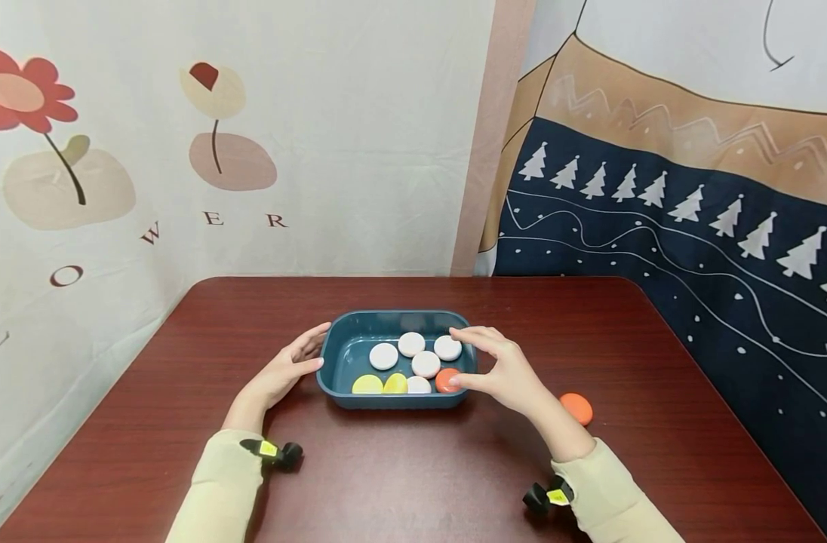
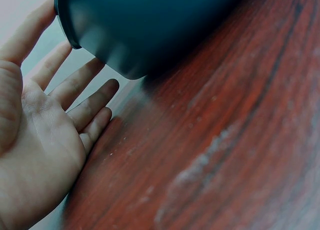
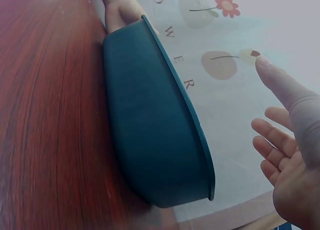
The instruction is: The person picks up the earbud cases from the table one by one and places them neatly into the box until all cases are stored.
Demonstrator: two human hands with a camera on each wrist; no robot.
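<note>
A dark teal tray (image 1: 396, 402) with rounded corners sits in the middle of the table. Inside it lie several white discs (image 1: 383, 356), two yellow discs (image 1: 367, 385) along the near wall and an orange disc (image 1: 446, 380) at the near right corner. My left hand (image 1: 286, 371) is at the tray's left end, thumb and fingertips right at the rim, fingers extended. Over the right end hovers my right hand (image 1: 505, 369), thumb and fingers apart, with nothing between them; in the right wrist view its thumb (image 3: 280, 82) stands above the rim level.
Another orange disc (image 1: 576, 409) lies on the table to the right of the tray, beside my right forearm. The reddish-brown wooden table (image 1: 379, 467) ends at a rounded back edge before printed cloth hangings (image 1: 359, 151). Each sleeve cuff carries a small black camera (image 1: 290, 456).
</note>
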